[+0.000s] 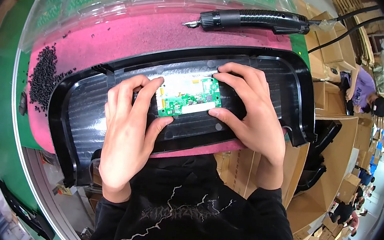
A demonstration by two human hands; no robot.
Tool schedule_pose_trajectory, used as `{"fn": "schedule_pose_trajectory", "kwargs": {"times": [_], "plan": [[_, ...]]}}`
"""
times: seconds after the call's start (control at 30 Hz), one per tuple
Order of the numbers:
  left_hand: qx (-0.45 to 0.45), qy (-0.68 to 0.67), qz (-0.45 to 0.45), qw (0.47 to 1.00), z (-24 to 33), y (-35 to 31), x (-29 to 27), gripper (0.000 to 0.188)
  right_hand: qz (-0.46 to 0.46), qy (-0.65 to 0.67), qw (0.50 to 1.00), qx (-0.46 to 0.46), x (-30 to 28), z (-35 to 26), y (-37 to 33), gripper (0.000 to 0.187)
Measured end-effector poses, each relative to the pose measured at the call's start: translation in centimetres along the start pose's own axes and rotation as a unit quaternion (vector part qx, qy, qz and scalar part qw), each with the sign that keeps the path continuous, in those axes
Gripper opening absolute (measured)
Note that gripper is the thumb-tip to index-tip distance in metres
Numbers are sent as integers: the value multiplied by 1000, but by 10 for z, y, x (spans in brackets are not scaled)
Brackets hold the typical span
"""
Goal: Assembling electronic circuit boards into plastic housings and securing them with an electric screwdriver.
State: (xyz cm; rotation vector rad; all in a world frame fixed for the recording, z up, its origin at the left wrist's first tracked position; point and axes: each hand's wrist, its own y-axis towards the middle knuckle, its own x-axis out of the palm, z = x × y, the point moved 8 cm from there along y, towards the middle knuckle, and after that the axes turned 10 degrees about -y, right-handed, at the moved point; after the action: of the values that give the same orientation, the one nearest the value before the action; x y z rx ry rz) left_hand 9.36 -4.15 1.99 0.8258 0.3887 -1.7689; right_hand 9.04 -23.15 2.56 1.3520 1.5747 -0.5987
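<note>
The person there has a green circuit board (189,96) within the rim of the black shell (82,113), left hand (131,123) and right hand (252,100) each pinching one end in half-curled fingers (235,84). Beyond the shell lies a power screwdriver (258,21).

Bright scene, and there's glare washing out part of the circuit board (190,96), pale streaks across the black casing (85,106); edges bend hard, corners black!
</note>
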Motion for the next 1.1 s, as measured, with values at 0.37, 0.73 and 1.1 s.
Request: {"fn": "schedule_pose_trajectory", "kwargs": {"times": [0.37,0.73,1.1], "plan": [[13,0,-4,1000,1,-1,-2,69,13,106,994,39,-15,-3,0,69],[63,-48,17,997,1,-5,-5,69,50,105,949,292,-98,140,50,49],[75,-48,24,996,0,-9,-6,64,304,367,877,56,-48,38,110,36]]}}
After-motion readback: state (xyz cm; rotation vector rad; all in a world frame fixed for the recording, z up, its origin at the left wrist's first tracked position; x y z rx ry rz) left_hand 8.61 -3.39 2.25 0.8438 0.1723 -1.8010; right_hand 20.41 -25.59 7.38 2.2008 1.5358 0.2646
